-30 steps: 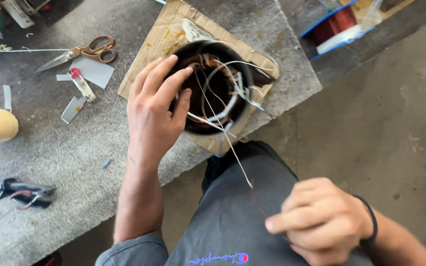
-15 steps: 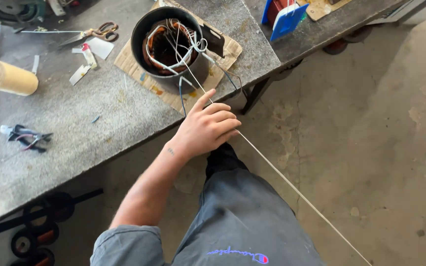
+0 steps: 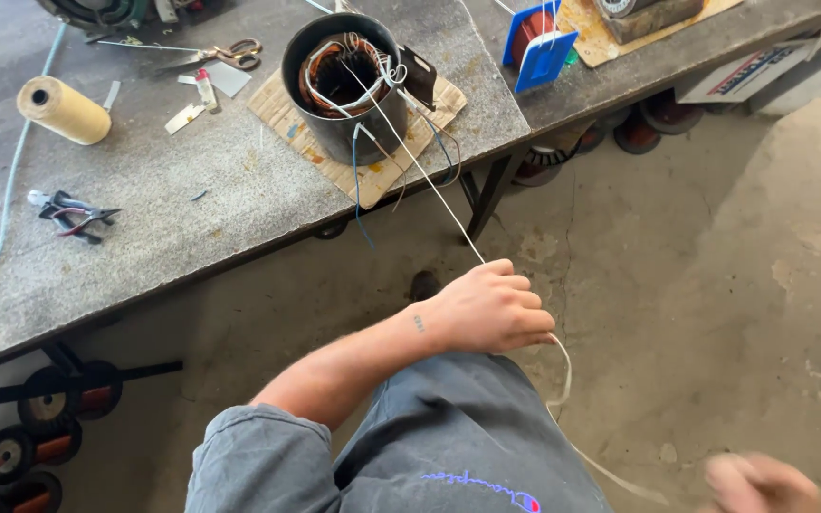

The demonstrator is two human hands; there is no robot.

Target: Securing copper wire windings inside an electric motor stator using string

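Blur hides my right hand (image 3: 760,480) at the lower right corner, so I cannot tell its grip. Above it, my left hand (image 3: 491,309) is fisted around flat white lacing cord (image 3: 429,185), which runs taut up to the copper windings of the dark steel stator (image 3: 344,85). That cylinder stands on frayed cardboard (image 3: 372,166) near the front edge of the grey speckled surface (image 3: 192,209). Bare concrete floor (image 3: 696,266) spreads open at right.

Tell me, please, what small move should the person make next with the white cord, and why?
Probably keep drawing the white cord back with the left hand until it is snug. It runs taut from the motor stator to that fist, while loose cord trails toward the blurred right hand.
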